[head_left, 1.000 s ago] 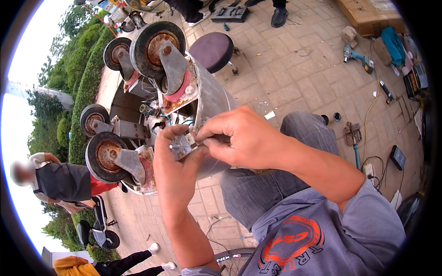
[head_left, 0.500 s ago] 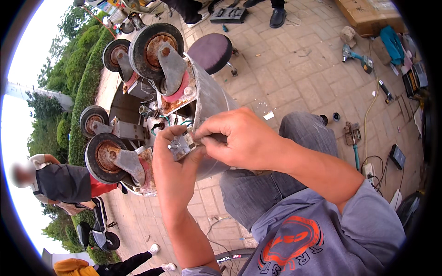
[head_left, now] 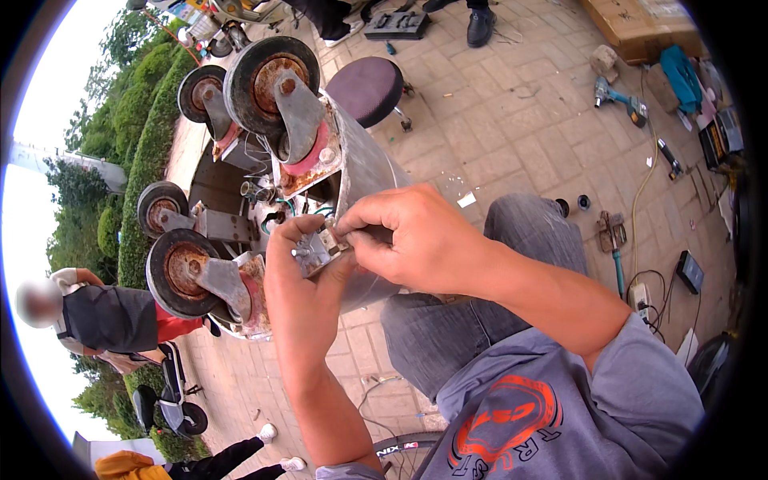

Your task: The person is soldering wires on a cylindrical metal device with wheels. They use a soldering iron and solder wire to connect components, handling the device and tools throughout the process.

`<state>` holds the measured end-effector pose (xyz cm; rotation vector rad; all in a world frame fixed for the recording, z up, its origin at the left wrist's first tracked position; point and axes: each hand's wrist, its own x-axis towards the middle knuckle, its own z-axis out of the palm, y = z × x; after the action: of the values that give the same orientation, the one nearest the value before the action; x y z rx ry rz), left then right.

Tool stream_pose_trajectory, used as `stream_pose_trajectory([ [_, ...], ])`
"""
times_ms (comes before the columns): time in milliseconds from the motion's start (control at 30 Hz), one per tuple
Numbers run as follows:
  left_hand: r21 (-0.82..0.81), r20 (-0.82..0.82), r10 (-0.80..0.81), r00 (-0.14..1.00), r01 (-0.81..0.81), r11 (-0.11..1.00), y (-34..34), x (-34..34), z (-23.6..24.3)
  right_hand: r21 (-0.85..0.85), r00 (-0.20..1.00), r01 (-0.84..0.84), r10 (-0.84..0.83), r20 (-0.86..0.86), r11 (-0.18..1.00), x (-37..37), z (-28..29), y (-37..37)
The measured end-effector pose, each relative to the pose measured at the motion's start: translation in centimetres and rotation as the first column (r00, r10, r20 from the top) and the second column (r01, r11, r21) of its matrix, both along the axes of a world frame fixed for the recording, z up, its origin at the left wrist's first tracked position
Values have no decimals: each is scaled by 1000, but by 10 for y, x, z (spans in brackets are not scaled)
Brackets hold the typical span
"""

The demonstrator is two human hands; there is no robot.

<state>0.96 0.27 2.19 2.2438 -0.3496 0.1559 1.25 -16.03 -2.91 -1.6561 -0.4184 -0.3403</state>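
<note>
A grey metal shell [head_left: 374,156] lies on its side, its open end showing four rusty caster wheels [head_left: 266,84] on pink-red and grey mounts, with wires and fittings inside. At the rim below the upper casters, my left hand [head_left: 304,288] holds a small silvery metal fitting [head_left: 316,254] between thumb and curled forefinger. Close against it, my right hand [head_left: 408,236] pinches at the same fitting with bent thumb and forefinger; its tips are partly hidden behind the fitting.
A purple round stool [head_left: 364,88], open toolbox [head_left: 396,26], cordless tool [head_left: 620,102], pipe wrench [head_left: 612,232], power strip [head_left: 640,298] and cardboard box [head_left: 640,28] sit on the paving. Bystanders [head_left: 108,316] stand left, top and bottom, near a scooter [head_left: 172,388] and hedge [head_left: 144,160].
</note>
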Motion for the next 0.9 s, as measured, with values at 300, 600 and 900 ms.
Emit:
stream_pose_trajectory([
  [300,49,30,-5,1000,3,999,0,-2,1,65,995,-29,35,-92,997,-4,-2,0],
  [600,22,36,-32,999,31,999,3,2,-2,149,996,-14,27,-79,989,-1,2,2],
  [900,13,-80,23,997,-22,1000,-1,-4,5,151,986,5,20,-164,988,-2,-8,-1],
])
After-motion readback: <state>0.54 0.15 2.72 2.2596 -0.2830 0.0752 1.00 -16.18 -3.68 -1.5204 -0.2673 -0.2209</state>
